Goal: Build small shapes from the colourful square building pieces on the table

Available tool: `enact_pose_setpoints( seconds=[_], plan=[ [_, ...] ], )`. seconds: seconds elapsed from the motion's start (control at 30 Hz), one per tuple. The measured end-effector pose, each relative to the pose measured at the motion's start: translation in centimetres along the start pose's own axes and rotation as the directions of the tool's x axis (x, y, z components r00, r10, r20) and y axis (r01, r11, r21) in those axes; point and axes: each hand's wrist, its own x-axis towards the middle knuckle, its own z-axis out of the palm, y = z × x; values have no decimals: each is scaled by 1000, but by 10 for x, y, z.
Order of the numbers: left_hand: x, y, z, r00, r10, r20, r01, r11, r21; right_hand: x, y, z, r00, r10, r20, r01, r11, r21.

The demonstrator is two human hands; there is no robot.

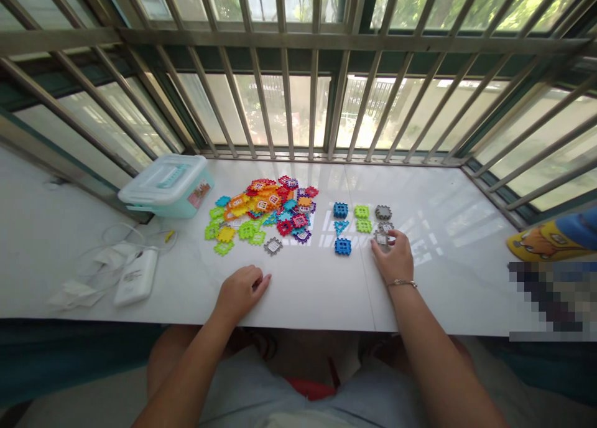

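Note:
My right hand [395,254] is at the right group of pieces, thumb and fingers around a grey piece [381,239] lying on the white table [303,297]. Just behind it are another grey piece [386,227] and a grey stack [384,212]. To their left sit green pieces [362,211], and further left a blue stack [340,210], a light blue triangle [341,227] and a blue window piece [342,247]. My left hand [242,291] rests with curled fingers near the front edge, below a loose grey piece [273,246] and a mixed colourful pile [265,204].
A lidded teal box [168,185] stands at the back left. In front of it lie a white power bank [136,277], cables and crumpled tissue [79,294]. A yellow and blue object [545,241] is at the right. Metal window bars [312,104] rise behind the table.

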Motion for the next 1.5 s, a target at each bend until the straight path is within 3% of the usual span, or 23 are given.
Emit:
enact_pose_setpoints(
  seconds=[0.27,0.5,1.03,1.3,1.5],
  plan=[
    [1,1,-1,1000,-4,-5,4,1000,3,32,19,4,998,-50,-47,49,998,-24],
    [0,0,-1,1000,-2,-2,2,1000,16,53,31,14,997,-83,-4,82,990,-114],
    [0,0,0,1000,-16,6,16,1000,-12,50,27,14,999,-31,20,35,975,-220],
    [0,-1,0,1000,-11,2,11,1000,-4,40,17,8,996,86,-26,-90,956,-281],
    [1,-1,1,1000,-5,-1,5,1000,14,41,18,7,994,107,1,-103,954,-281]
  ],
)
